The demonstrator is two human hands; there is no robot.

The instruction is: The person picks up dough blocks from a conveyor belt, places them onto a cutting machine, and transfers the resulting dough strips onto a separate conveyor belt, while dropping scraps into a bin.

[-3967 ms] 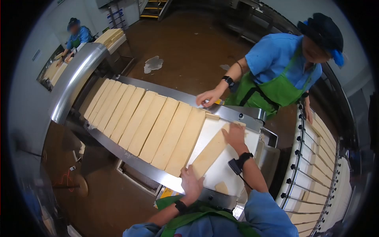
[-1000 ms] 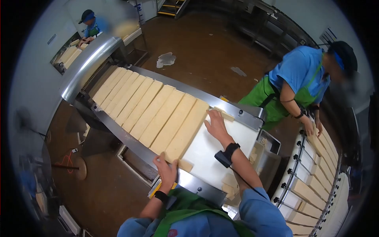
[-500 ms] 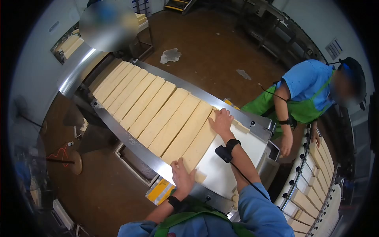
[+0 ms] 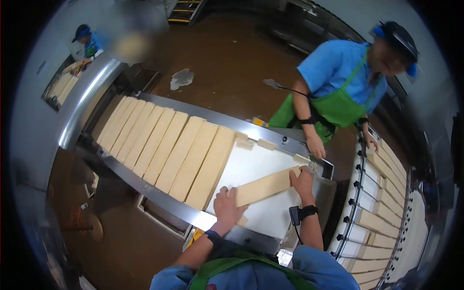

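Observation:
A long pale yellow block [image 4: 267,187], cheese-like in look, lies at a slant over the white belt, held between my two hands. My left hand [image 4: 228,208] has its fingers curled at the block's left end, near the front rail. At the far right end, my right hand [image 4: 303,183] grips it with thumb and fingers. To the left of my left hand, a row of similar blocks [image 4: 166,150] sits side by side across the white conveyor belt [image 4: 246,166]. Small offcuts [image 4: 267,144] lie along the belt's far edge.
A co-worker [image 4: 338,82] in a green apron stands across at the right, one hand near the belt's end. A second conveyor [image 4: 357,208] with more blocks runs along the right. Metal side rails [image 4: 232,121] border my belt. Another person [image 4: 89,43] is at the far left.
The block nearest me has come away from the row, swung round and moved right, with both hands on it. The co-worker has leaned closer, and the view has shifted.

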